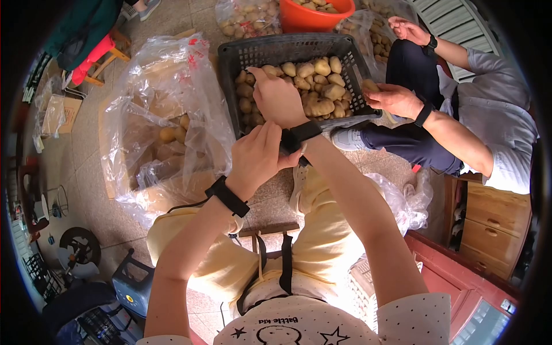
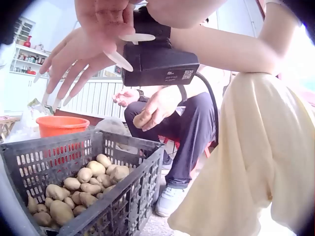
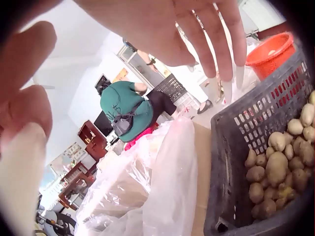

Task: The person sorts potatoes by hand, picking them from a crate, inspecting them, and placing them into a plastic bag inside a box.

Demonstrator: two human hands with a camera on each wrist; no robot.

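Observation:
My left hand [image 1: 256, 158] reaches across to my right wrist and holds the black wrist camera [image 1: 289, 141] there; in the left wrist view its curled fingers lie against the camera's black box [image 2: 160, 64]. My right hand [image 1: 279, 98] hangs over the black crate [image 1: 227, 86], its fingers long and relaxed with nothing held. Below it are many potatoes [image 1: 319, 86] inside the crate. From the right wrist view, my right hand [image 3: 197, 34] shows spread fingers above the crate's edge, while left-hand fingers [image 3: 24, 98] appear close at the left side.
A plastic-lined box [image 1: 155, 138] with a few potatoes stands left of the crate. Behind the crate are an orange bucket [image 1: 313, 20] and bags of potatoes [image 1: 247, 20]. At right a seated person [image 1: 494, 103] holds a potato [image 1: 371, 86]. Someone in green [image 3: 127, 108] is further off.

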